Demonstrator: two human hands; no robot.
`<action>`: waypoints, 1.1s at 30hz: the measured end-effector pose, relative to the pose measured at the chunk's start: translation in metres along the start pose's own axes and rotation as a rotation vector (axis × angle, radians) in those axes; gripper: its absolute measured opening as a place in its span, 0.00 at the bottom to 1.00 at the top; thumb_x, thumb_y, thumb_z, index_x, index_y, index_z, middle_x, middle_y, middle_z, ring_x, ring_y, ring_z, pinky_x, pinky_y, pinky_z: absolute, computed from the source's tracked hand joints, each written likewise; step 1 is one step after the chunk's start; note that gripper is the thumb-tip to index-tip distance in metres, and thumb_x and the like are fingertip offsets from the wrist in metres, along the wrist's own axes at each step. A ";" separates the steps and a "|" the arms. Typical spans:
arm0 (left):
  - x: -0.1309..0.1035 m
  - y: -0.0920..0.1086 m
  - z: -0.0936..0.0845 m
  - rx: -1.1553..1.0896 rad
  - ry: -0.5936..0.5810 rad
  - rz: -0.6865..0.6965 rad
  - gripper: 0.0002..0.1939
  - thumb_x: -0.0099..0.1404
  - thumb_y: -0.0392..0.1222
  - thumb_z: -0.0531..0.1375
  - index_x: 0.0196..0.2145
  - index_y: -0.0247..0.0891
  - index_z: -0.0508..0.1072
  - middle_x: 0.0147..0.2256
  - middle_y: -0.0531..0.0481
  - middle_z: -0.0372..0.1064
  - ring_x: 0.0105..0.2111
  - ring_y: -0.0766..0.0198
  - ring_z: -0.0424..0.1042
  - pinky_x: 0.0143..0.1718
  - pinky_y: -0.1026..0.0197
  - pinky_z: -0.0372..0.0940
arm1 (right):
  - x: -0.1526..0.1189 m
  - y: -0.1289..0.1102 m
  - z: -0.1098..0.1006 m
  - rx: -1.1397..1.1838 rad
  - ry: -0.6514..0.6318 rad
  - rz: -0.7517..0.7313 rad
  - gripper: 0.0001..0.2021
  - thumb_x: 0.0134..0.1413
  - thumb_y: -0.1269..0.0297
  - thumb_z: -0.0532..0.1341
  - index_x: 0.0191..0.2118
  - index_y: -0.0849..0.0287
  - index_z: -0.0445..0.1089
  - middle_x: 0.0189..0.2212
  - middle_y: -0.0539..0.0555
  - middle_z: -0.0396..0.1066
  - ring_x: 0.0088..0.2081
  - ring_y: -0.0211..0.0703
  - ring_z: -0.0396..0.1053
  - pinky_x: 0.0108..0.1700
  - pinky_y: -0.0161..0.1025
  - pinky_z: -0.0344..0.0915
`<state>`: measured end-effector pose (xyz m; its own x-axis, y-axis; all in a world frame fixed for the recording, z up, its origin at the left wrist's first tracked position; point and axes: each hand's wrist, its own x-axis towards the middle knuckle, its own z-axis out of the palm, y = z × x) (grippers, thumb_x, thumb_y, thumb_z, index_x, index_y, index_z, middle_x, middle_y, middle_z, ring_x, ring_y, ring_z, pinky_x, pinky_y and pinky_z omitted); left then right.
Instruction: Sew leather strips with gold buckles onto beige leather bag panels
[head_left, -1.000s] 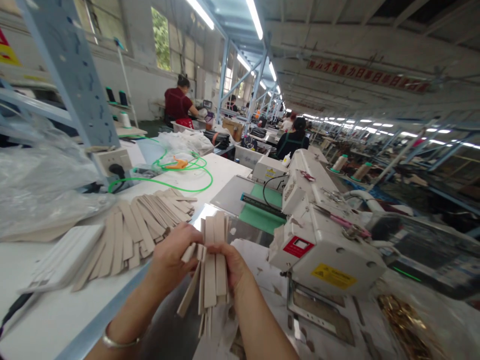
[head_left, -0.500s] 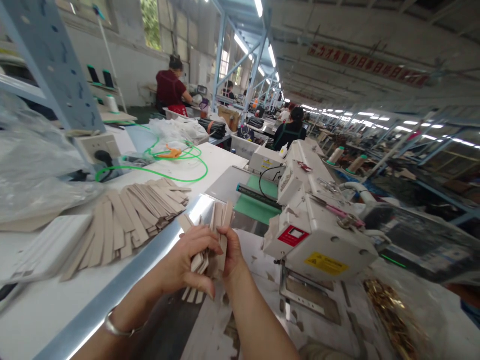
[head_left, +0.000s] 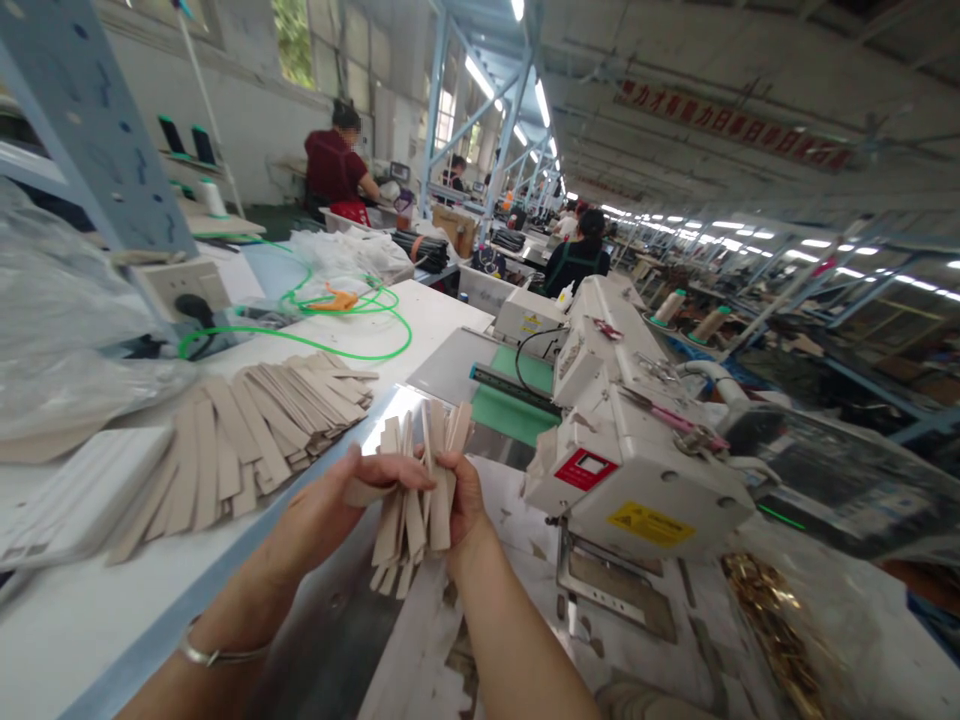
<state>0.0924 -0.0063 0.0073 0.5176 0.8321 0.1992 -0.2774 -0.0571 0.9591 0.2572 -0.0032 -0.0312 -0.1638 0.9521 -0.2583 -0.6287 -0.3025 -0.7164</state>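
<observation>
A bundle of beige strips (head_left: 409, 510) is held upright over the metal table edge, its lower ends fanned apart. My right hand (head_left: 465, 495) grips it from the right, thumb on the front strips. On the other side my left hand (head_left: 326, 505), a bracelet on its wrist, has its fingers reaching across to the bundle; a strip shows between its thumb and fingers. More beige strips (head_left: 247, 435) lie spread in a fan on the white table to the left. A sewing machine (head_left: 637, 470) stands to the right of my hands.
White flat pieces (head_left: 82, 490) and clear plastic (head_left: 67, 320) lie at the left. A green cord (head_left: 300, 347) curls over the table (head_left: 442, 315). Gold metal parts (head_left: 776, 620) sit at the lower right. A person in dark red (head_left: 334, 170) and others work farther back.
My left hand has shifted left and its fingers have straightened from their curl around the strips. More of the bundle now shows. My right hand keeps its grip.
</observation>
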 end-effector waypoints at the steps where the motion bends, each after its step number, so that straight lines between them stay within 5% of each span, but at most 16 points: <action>1: 0.001 0.001 -0.002 -0.077 0.065 0.005 0.35 0.67 0.67 0.48 0.33 0.37 0.83 0.39 0.38 0.80 0.48 0.46 0.74 0.57 0.46 0.64 | 0.001 0.001 -0.001 0.046 -0.025 0.037 0.18 0.36 0.55 0.61 0.34 0.61 0.71 0.26 0.58 0.76 0.37 0.57 0.76 0.42 0.52 0.74; 6: -0.003 0.033 -0.004 -0.255 0.298 0.257 0.30 0.59 0.70 0.59 0.22 0.38 0.79 0.23 0.47 0.76 0.31 0.57 0.76 0.46 0.49 0.73 | 0.000 0.004 -0.001 0.263 -0.125 0.177 0.26 0.35 0.60 0.61 0.45 0.63 0.71 0.36 0.59 0.78 0.41 0.59 0.76 0.41 0.54 0.75; 8: -0.007 0.050 -0.011 -0.335 0.415 0.336 0.29 0.59 0.68 0.60 0.19 0.40 0.74 0.15 0.54 0.66 0.20 0.67 0.67 0.31 0.59 0.74 | -0.001 0.004 -0.003 0.297 -0.139 0.183 0.28 0.37 0.62 0.61 0.49 0.64 0.70 0.38 0.59 0.79 0.39 0.54 0.76 0.40 0.50 0.75; 10: -0.009 0.060 -0.024 -0.434 0.535 0.322 0.30 0.62 0.68 0.57 0.18 0.39 0.67 0.10 0.60 0.51 0.12 0.73 0.51 0.14 0.71 0.59 | -0.003 0.004 -0.005 0.294 -0.171 0.190 0.28 0.39 0.62 0.61 0.50 0.66 0.71 0.39 0.59 0.78 0.37 0.50 0.76 0.39 0.44 0.75; 12: -0.005 0.059 -0.036 -0.485 0.600 0.220 0.27 0.66 0.63 0.55 0.21 0.39 0.61 0.11 0.63 0.44 0.11 0.75 0.40 0.08 0.74 0.44 | -0.004 0.005 -0.006 0.262 -0.189 0.198 0.27 0.40 0.63 0.62 0.51 0.66 0.71 0.39 0.59 0.78 0.38 0.48 0.76 0.40 0.42 0.75; 14: 0.003 0.046 -0.040 -0.437 0.640 0.098 0.20 0.68 0.54 0.58 0.25 0.38 0.61 0.15 0.64 0.48 0.12 0.77 0.43 0.10 0.76 0.43 | -0.005 0.007 -0.005 0.209 -0.188 0.224 0.26 0.41 0.62 0.63 0.49 0.66 0.72 0.37 0.60 0.79 0.40 0.51 0.76 0.41 0.45 0.75; 17: 0.016 0.011 -0.024 -0.199 0.729 -0.044 0.13 0.61 0.48 0.63 0.30 0.37 0.65 0.22 0.59 0.61 0.18 0.74 0.59 0.17 0.72 0.56 | -0.005 0.015 0.002 0.104 -0.145 0.300 0.23 0.38 0.61 0.65 0.44 0.65 0.73 0.33 0.60 0.78 0.40 0.56 0.77 0.40 0.49 0.75; 20: 0.028 -0.024 -0.004 0.047 0.839 -0.080 0.17 0.60 0.50 0.62 0.42 0.37 0.71 0.40 0.46 0.73 0.40 0.59 0.74 0.40 0.57 0.70 | -0.004 0.026 0.014 -0.001 -0.029 0.304 0.21 0.32 0.65 0.68 0.39 0.63 0.74 0.29 0.58 0.78 0.38 0.58 0.77 0.40 0.50 0.75; 23: 0.031 -0.042 0.003 0.253 0.883 -0.105 0.23 0.62 0.52 0.59 0.50 0.34 0.70 0.56 0.35 0.69 0.60 0.48 0.64 0.61 0.46 0.57 | -0.004 0.033 0.030 -0.080 0.046 0.216 0.25 0.28 0.69 0.70 0.41 0.60 0.74 0.28 0.54 0.78 0.38 0.57 0.78 0.39 0.48 0.76; 29: 0.028 -0.029 -0.011 0.525 0.764 -0.091 0.32 0.68 0.57 0.50 0.60 0.32 0.64 0.61 0.35 0.65 0.63 0.51 0.63 0.64 0.50 0.56 | 0.004 0.033 0.067 -0.244 0.029 0.109 0.26 0.29 0.62 0.73 0.41 0.59 0.72 0.28 0.53 0.78 0.35 0.55 0.78 0.35 0.45 0.75; 33: 0.023 -0.007 -0.049 0.723 0.831 -0.143 0.32 0.69 0.56 0.46 0.61 0.30 0.62 0.62 0.33 0.64 0.64 0.50 0.61 0.64 0.50 0.55 | 0.037 0.021 0.096 -0.653 0.013 0.158 0.15 0.43 0.59 0.66 0.37 0.61 0.71 0.23 0.54 0.75 0.29 0.51 0.76 0.31 0.43 0.75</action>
<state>0.0669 0.0401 -0.0048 -0.2715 0.9522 0.1401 0.4188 -0.0142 0.9080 0.1650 0.0303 0.0063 -0.2041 0.8949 -0.3968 -0.0080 -0.4069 -0.9135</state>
